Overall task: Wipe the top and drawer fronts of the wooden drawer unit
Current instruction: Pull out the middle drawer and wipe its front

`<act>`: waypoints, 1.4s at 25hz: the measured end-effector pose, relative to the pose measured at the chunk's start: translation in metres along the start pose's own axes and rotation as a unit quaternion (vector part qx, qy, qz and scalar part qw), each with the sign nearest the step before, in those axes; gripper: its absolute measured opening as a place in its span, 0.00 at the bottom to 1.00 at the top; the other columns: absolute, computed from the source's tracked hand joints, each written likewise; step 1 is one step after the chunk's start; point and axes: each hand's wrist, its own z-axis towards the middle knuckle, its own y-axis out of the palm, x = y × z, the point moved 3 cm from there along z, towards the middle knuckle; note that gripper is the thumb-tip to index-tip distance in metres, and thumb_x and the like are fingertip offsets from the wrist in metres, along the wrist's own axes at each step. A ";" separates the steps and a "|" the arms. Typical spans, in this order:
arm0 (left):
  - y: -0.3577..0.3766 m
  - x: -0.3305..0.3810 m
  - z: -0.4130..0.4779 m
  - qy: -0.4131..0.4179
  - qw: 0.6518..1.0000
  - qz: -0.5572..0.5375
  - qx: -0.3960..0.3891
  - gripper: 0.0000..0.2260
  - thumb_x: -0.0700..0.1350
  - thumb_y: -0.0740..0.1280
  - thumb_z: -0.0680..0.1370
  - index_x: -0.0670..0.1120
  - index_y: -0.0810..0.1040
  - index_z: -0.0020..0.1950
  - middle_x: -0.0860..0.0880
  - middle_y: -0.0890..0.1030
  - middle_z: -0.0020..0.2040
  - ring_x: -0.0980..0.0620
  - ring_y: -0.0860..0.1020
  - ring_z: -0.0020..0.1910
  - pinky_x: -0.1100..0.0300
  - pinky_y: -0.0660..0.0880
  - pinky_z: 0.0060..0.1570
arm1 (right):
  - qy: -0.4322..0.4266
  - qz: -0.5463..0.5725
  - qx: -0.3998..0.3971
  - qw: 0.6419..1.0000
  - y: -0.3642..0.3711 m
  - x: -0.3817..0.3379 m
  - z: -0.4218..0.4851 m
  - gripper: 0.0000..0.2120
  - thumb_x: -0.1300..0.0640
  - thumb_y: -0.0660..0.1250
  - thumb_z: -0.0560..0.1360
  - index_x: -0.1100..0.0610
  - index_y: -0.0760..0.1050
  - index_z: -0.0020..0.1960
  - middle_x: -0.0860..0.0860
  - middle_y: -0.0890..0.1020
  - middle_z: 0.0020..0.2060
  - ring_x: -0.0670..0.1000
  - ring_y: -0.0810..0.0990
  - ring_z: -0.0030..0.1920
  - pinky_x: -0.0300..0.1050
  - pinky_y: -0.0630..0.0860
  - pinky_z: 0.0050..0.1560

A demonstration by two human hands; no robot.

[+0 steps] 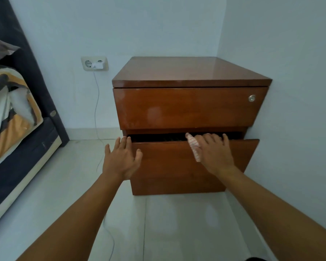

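Observation:
The wooden drawer unit [191, 71] stands in the room's corner, its glossy top bare. Its upper drawer front [188, 107] is closed and carries a round metal lock at the right. The lower drawer [169, 166] is pulled partly out, with a dark gap along its top edge. My right hand [215, 152] lies flat on that drawer's top edge, pressing a white cloth with red stripes [194, 146] against the front. My left hand [121, 159] is spread, fingers apart, at the drawer's left corner, holding nothing.
A bed [13, 117] with dark frame and striped bedding fills the left side. A wall socket [94, 63] with a white charger sits left of the unit, its cable [96, 110] trailing down onto the pale tiled floor [73, 185]. Walls close in behind and right.

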 end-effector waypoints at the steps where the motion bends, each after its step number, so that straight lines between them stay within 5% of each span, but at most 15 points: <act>1: -0.001 0.000 0.001 -0.002 1.000 0.006 -0.005 0.38 0.65 0.39 0.77 0.46 0.52 0.83 0.46 0.56 0.83 0.43 0.52 0.82 0.37 0.47 0.78 | 0.014 -0.015 0.008 1.000 -0.001 0.022 -0.005 0.16 0.46 0.58 0.84 0.48 0.71 0.70 0.52 0.80 0.63 0.59 0.76 0.65 0.67 0.64 0.72; 6: -0.005 0.001 -0.002 -0.006 1.000 0.025 -0.017 0.39 0.65 0.38 0.76 0.46 0.51 0.83 0.46 0.55 0.83 0.44 0.52 0.83 0.37 0.46 0.78 | 0.081 -0.129 0.004 0.988 -0.004 0.103 -0.021 0.21 0.46 0.53 0.81 0.54 0.74 0.67 0.58 0.82 0.60 0.63 0.77 0.62 0.66 0.62 0.70; 11: -0.006 -0.001 -0.004 -0.002 0.999 0.023 -0.031 0.39 0.64 0.37 0.76 0.46 0.48 0.84 0.46 0.51 0.84 0.44 0.49 0.83 0.38 0.45 0.78 | 0.099 -0.201 -0.060 0.973 -0.007 0.119 -0.028 0.27 0.56 0.56 0.78 0.58 0.66 0.77 0.60 0.76 0.70 0.63 0.71 0.72 0.62 0.59 0.76; 15: -0.002 -0.009 -0.017 0.024 0.999 0.016 -0.034 0.39 0.65 0.38 0.76 0.47 0.42 0.84 0.47 0.45 0.84 0.46 0.44 0.83 0.40 0.44 0.79 | 0.102 -0.231 -0.085 0.964 -0.009 0.116 -0.021 0.25 0.56 0.59 0.79 0.58 0.67 0.76 0.60 0.77 0.68 0.62 0.74 0.70 0.61 0.63 0.75; 18: 0.000 -0.017 -0.027 0.051 0.998 0.040 -0.027 0.39 0.66 0.37 0.77 0.47 0.41 0.84 0.47 0.44 0.84 0.46 0.43 0.83 0.41 0.44 0.80 | 0.131 -0.185 -0.128 0.966 -0.027 0.112 -0.012 0.20 0.56 0.63 0.80 0.54 0.71 0.72 0.57 0.80 0.64 0.61 0.79 0.63 0.57 0.74 0.65; 23: 0.002 -0.016 -0.033 0.058 0.998 0.000 0.006 0.38 0.64 0.40 0.79 0.45 0.45 0.84 0.45 0.48 0.84 0.46 0.45 0.83 0.43 0.44 0.80 | 0.148 0.131 0.129 0.972 -0.051 0.026 -0.030 0.23 0.60 0.63 0.81 0.54 0.69 0.75 0.61 0.79 0.63 0.67 0.77 0.54 0.60 0.77 0.51; 27: 0.005 -0.020 -0.033 0.067 0.997 -0.015 0.022 0.36 0.62 0.41 0.79 0.46 0.46 0.84 0.46 0.49 0.84 0.46 0.47 0.83 0.44 0.44 0.79 | 0.045 0.155 0.152 0.975 -0.026 -0.104 -0.038 0.35 0.69 0.64 0.74 0.50 0.64 0.78 0.56 0.73 0.73 0.62 0.74 0.69 0.61 0.75 0.61; 31: 0.010 -0.022 -0.035 0.072 0.996 -0.019 0.048 0.36 0.63 0.41 0.79 0.47 0.49 0.84 0.47 0.51 0.84 0.46 0.48 0.83 0.45 0.43 0.79 | -0.015 0.075 0.072 0.994 0.041 -0.174 -0.035 0.37 0.53 0.66 0.79 0.47 0.53 0.84 0.57 0.54 0.83 0.64 0.51 0.83 0.72 0.51 0.78; 35: 0.015 -0.019 -0.033 0.065 0.994 -0.025 0.090 0.37 0.66 0.42 0.80 0.45 0.54 0.83 0.45 0.56 0.83 0.45 0.52 0.83 0.44 0.45 0.79 | 0.009 0.061 0.089 0.994 0.064 -0.154 -0.029 0.32 0.40 0.50 0.85 0.45 0.45 0.84 0.54 0.46 0.84 0.61 0.44 0.83 0.73 0.48 0.77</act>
